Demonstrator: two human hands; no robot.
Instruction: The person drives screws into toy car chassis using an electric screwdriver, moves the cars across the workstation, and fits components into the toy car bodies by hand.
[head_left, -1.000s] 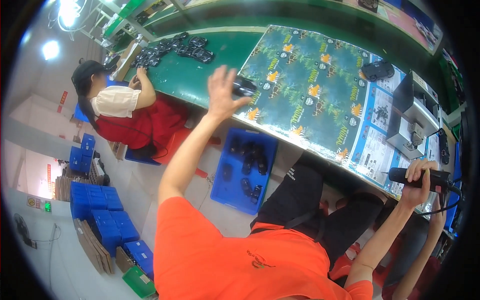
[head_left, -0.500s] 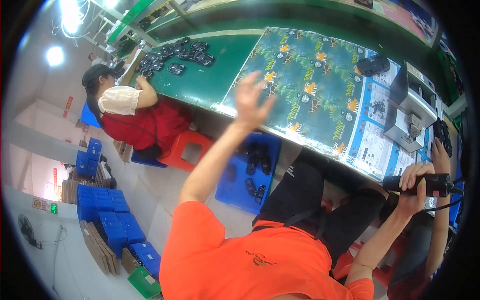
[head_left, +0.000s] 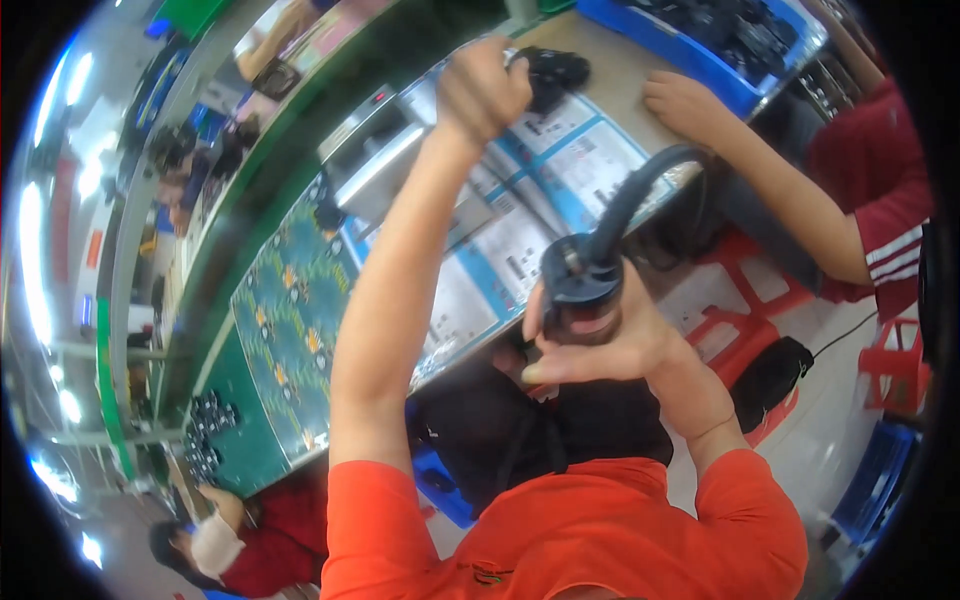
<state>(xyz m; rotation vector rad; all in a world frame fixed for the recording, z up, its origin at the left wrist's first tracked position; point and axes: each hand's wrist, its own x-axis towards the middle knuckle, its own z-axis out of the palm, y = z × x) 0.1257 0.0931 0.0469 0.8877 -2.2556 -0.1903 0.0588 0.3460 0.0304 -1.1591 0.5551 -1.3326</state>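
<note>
My left hand reaches across to the far side of the bench, fingers curled at the near end of a black toy car; blur hides the fingertips. My right hand is wrapped round a black corded electric screwdriver, raised in front of the bench edge, with its thick cable looping up and right. Between the arms the bench is covered with printed sheets. A grey metal box-like machine stands behind my left forearm, and part of another dark car shows beside it.
At right, a co-worker's hand rests at the bench near a blue bin of black parts. Another person sits at lower left by several black cars. Red stools stand at right.
My view has swung right. My left hand has moved from above the patterned mat to the black car at the far side. The screwdriver stays in my right hand, its cable end turned upward.
</note>
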